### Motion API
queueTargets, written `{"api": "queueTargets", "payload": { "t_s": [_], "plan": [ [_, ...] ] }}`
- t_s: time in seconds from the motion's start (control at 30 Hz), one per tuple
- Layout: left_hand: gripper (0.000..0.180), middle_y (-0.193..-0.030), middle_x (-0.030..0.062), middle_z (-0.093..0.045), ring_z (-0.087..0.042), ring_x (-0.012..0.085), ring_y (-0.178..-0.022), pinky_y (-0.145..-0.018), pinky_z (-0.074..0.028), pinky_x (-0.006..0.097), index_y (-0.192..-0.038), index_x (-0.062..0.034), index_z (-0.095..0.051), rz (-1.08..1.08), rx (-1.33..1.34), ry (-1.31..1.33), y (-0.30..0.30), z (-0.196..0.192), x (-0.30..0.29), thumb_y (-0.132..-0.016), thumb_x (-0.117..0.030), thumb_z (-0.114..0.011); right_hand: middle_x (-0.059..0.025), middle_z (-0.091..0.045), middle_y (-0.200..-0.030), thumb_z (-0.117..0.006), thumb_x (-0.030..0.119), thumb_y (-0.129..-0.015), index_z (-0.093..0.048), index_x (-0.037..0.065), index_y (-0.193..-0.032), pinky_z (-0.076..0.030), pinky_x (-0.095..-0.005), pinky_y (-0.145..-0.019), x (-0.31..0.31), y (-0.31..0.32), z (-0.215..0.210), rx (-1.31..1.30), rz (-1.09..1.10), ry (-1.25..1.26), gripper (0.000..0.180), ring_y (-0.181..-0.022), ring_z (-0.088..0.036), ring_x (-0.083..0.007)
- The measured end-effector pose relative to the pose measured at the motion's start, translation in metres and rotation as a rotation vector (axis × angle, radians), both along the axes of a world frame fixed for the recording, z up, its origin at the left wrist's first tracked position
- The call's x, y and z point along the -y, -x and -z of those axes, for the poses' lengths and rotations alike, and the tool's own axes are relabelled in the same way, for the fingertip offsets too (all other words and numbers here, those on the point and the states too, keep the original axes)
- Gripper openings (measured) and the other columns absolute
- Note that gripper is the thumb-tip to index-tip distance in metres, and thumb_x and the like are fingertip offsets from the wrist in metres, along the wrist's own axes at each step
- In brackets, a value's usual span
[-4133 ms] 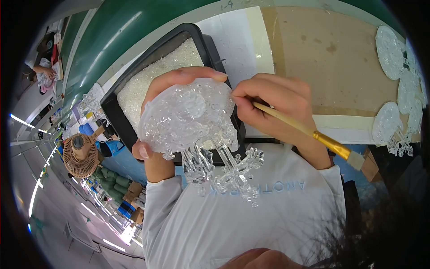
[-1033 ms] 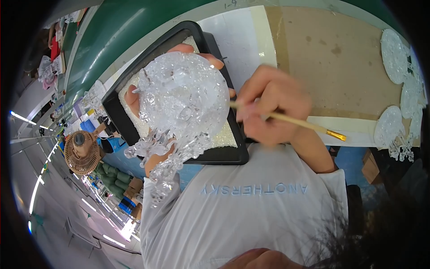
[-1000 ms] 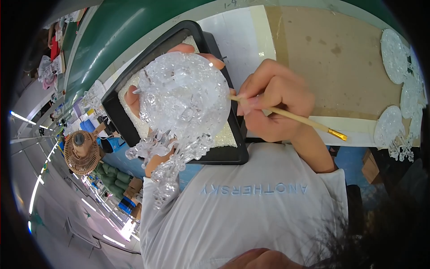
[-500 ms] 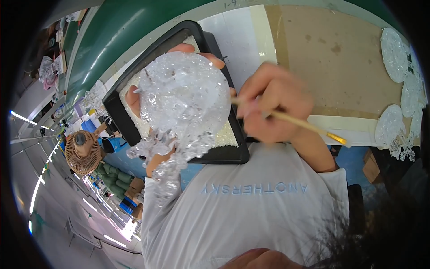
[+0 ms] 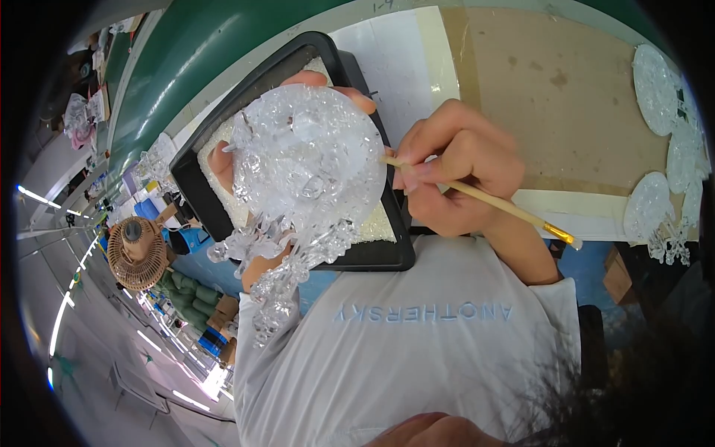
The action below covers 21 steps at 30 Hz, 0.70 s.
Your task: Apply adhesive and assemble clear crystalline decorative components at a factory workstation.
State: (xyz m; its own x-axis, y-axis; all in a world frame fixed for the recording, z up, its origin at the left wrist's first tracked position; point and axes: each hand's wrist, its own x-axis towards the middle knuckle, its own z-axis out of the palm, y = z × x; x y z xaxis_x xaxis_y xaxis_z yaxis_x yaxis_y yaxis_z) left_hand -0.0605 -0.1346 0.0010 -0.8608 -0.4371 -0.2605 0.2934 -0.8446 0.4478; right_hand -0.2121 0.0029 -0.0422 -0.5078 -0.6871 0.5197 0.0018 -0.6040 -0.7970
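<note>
My left hand [image 5: 221, 165] is closed around a clear, round, bumpy plastic or glass piece [image 5: 313, 160], gripping it from beneath so that mostly fingertips show at its rim. Knobbly clear strands hang from the piece's near left side, in front of my left wrist. In my right hand [image 5: 465, 167] a thin wooden-handled brush [image 5: 506, 207] is pinched. Its plain handle end is at the piece's right edge; whether it touches cannot be made out. The gold ferrule and pale bristles point away to the lower right. Below the piece lies a black tray [image 5: 372, 261] of whitish granules [image 5: 377, 226].
Several similar clear pieces [image 5: 655, 89] lie at the table's right end. A brown board [image 5: 551, 97] covers the tabletop at right, beside white paper [image 5: 398, 67]. Further clear pieces [image 5: 158, 160] sit left of the tray. A fan [image 5: 138, 253] stands farther left.
My right hand, blurred before, now shows sharply, with the brush tipped slightly lower at its bristle end. The clear piece has turned a little in my left hand.
</note>
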Motion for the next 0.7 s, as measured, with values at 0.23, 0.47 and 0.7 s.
{"api": "queueTargets", "payload": {
  "t_s": [0.23,0.47,0.7],
  "plan": [
    [0.103,-0.129,0.0407,-0.047,-0.063,0.0451,-0.104,-0.087,-0.056,0.053,-0.138,0.0061,-0.039,0.132,-0.054,0.026,0.006,0.002,0.005,-0.073,-0.068,-0.068,-0.0154,-0.059,-0.080,-0.061,-0.011,-0.067,-0.055,0.001,-0.074,-0.057,-0.0282,-0.058,-0.002,0.004,0.001,-0.043,-0.035,-0.050,0.015,-0.060,-0.064,-0.0164],
    [0.103,-0.129,0.0391,-0.048,-0.064,0.0398,-0.104,-0.083,-0.058,0.042,-0.136,0.0067,-0.040,0.120,0.075,0.115,0.002,-0.003,0.006,-0.072,-0.069,-0.068,-0.0152,-0.059,-0.080,-0.062,-0.010,-0.068,-0.055,0.002,-0.074,-0.055,-0.0273,-0.057,-0.001,0.007,0.001,-0.041,-0.102,-0.002,0.016,-0.059,-0.064,-0.0161],
    [0.103,-0.128,0.0394,-0.048,-0.062,0.0427,-0.107,-0.085,-0.056,0.053,-0.137,0.0066,-0.039,0.101,0.426,0.319,-0.007,-0.005,0.007,-0.071,-0.067,-0.070,-0.0165,-0.061,-0.086,-0.065,-0.011,-0.072,-0.055,0.002,-0.076,-0.054,-0.0260,-0.056,0.002,0.003,0.003,0.019,-0.011,-0.075,0.016,-0.063,-0.065,-0.0166]
  ]
}}
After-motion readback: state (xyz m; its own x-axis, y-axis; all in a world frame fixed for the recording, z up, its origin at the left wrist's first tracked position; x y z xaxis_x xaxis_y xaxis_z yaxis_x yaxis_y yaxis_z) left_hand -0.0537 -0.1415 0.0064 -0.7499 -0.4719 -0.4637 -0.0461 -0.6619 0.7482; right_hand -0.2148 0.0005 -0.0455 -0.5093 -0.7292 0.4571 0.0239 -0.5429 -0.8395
